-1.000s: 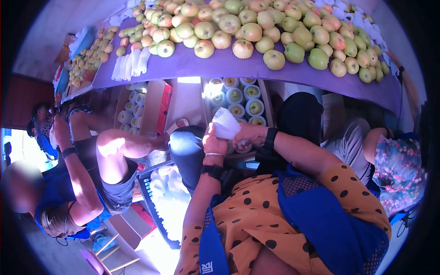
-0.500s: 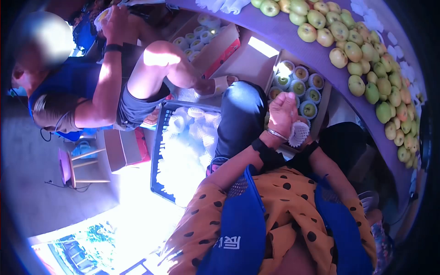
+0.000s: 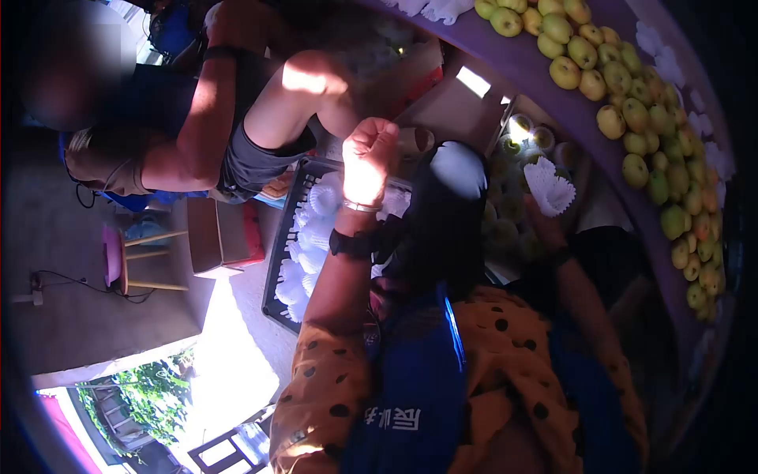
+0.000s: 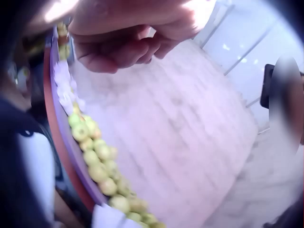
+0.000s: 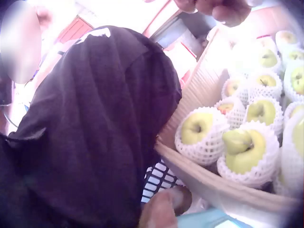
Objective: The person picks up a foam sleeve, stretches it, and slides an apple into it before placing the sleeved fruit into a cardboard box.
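In the head view my left hand (image 3: 368,158) is raised over the dark crate (image 3: 284,237) of white foam nets (image 3: 312,233). Its fingers are loosely curled; in the left wrist view this hand (image 4: 128,42) shows nothing in its fingers. My right hand (image 3: 543,225) holds a white foam net (image 3: 550,187) with a scalloped rim, above a carton of apples. The right wrist view catches only fingertips (image 5: 213,10) at the top, over that carton (image 5: 209,173); netted apples (image 5: 197,130) sit packed inside it.
A purple-covered table (image 3: 489,47) bears many loose apples (image 3: 632,114). Another person (image 3: 178,146) sits at the left, close to the crate. A stool (image 3: 122,261) and an open box (image 3: 217,237) stand on the floor. My dark-clad knee (image 5: 109,109) lies beside the carton.
The head view has turned left. Both hands were together at the foam net; my left hand has since moved left over the crate, while the right keeps the net.
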The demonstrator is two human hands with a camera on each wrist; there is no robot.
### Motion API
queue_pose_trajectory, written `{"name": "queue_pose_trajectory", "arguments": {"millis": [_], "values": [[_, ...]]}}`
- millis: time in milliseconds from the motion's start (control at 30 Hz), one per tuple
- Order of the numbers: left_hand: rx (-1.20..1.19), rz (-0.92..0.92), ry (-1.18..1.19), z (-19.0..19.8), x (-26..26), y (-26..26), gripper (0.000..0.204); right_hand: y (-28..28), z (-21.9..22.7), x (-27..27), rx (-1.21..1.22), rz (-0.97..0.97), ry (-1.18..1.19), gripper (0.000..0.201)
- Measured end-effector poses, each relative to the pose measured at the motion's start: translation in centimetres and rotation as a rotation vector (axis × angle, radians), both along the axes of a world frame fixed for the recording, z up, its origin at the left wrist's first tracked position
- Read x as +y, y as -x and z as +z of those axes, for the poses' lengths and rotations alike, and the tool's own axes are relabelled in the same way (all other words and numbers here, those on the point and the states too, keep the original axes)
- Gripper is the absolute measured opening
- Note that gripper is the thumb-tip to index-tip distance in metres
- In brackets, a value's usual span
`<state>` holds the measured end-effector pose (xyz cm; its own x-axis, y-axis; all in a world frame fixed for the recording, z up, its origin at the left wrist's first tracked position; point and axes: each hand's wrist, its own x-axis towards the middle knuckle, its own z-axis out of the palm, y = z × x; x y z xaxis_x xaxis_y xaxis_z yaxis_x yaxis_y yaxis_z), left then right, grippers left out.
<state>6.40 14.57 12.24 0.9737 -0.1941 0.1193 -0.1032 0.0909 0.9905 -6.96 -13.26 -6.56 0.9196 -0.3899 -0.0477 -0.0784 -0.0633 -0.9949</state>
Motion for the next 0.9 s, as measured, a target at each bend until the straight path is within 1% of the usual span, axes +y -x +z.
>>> {"name": "queue_pose_trajectory", "arguments": {"millis": [33,67,100,133,167,200,233,267,300,333,400,433,500,533,567,633,667,700,733,767,800,833,900], "values": [[0.034,0.030,0.012,-3.1,3.5,-2.4,0.012,-0.1,0.3,0.2,-0.008,-0.005,-0.003,0.043],[-0.120,0.315,-0.633,-5.7,7.0,-4.4,0.014,0.0,0.8,0.4,-0.012,-0.034,-0.004,0.044],[-0.003,0.452,-0.798,-8.2,10.4,-6.0,0.018,0.1,1.2,0.6,-0.013,-0.064,-0.005,0.046],[-0.069,0.555,-0.995,-9.6,12.9,-6.4,0.022,0.2,1.2,0.7,-0.013,-0.073,-0.007,0.046],[0.066,0.634,-1.173,-10.6,15.0,-6.6,0.021,0.2,1.2,0.6,-0.007,-0.071,0.013,0.047],[0.192,0.531,-1.429,-11.9,17.0,-7.3,0.025,0.1,1.2,0.5,-0.004,-0.068,0.037,0.048],[0.256,0.569,-1.516,-13.5,18.2,-7.5,0.032,0.1,1.2,0.4,-0.003,-0.074,0.041,0.048],[0.297,0.479,-1.534,-14.7,19.3,-7.2,0.035,0.3,1.2,0.3,-0.009,-0.070,0.072,0.047],[0.338,0.390,-1.548,-15.1,19.6,-6.7,0.039,0.2,1.3,0.3,-0.016,-0.065,0.103,0.046],[0.338,0.384,-1.544,-15.6,19.6,-6.2,0.039,0.2,1.4,0.2,-0.014,-0.069,0.109,0.046],[0.300,0.494,-1.497,-15.6,18.3,-4.8,0.036,0.3,1.6,0.1,0.082,-0.037,0.192,0.045],[0.302,0.486,-1.495,-16.3,18.7,-4.8,0.036,0.4,1.4,0.1,0.089,-0.041,0.196,0.045],[0.397,0.450,-1.503,-17.4,19.3,-4.9,0.029,0.5,0.9,0.0,0.141,-0.045,0.209,0.045],[0.471,0.418,-1.546,-17.8,19.5,-5.4,0.023,0.5,0.9,0.0,0.146,-0.047,0.212,0.045],[0.472,0.416,-1.544,-18.0,19.8,-5.3,0.023,0.5,1.0,0.0,0.157,-0.027,0.180,0.046],[0.337,0.375,-1.572,-18.2,20.9,-5.3,0.017,0.2,1.0,0.0,0.162,-0.011,0.144,0.048],[0.081,0.341,-1.640,-22.0,24.1,-5.9,0.014,0.1,0.9,0.0,0.160,-0.026,0.212,0.047],[0.073,0.341,-1.645,-22.4,25.2,-5.7,0.014,0.1,0.9,0.1,0.158,-0.044,0.278,0.046],[0.010,0.353,-1.335,-22.4,26.0,-5.3,0.011,0.1,0.8,0.1,0.155,-0.051,0.271,0.046],[-0.050,0.355,-1.023,-22.1,26.4,-5.0,0.013,0.0,0.9,-0.1,0.171,-0.022,0.216,0.046],[0.134,0.342,-0.606,-16.9,23.0,-3.2,0.018,0.1,0.9,-0.2,0.186,0.003,0.161,0.047],[0.121,0.329,-0.610,-15.0,21.9,-2.7,0.018,0.1,1.6,0.1,0.179,-0.013,0.154,0.047],[0.150,0.301,-0.431,-12.0,19.7,-2.2,0.017,0.0,4.0,1.2,0.108,-0.057,-0.116,0.034]]}}
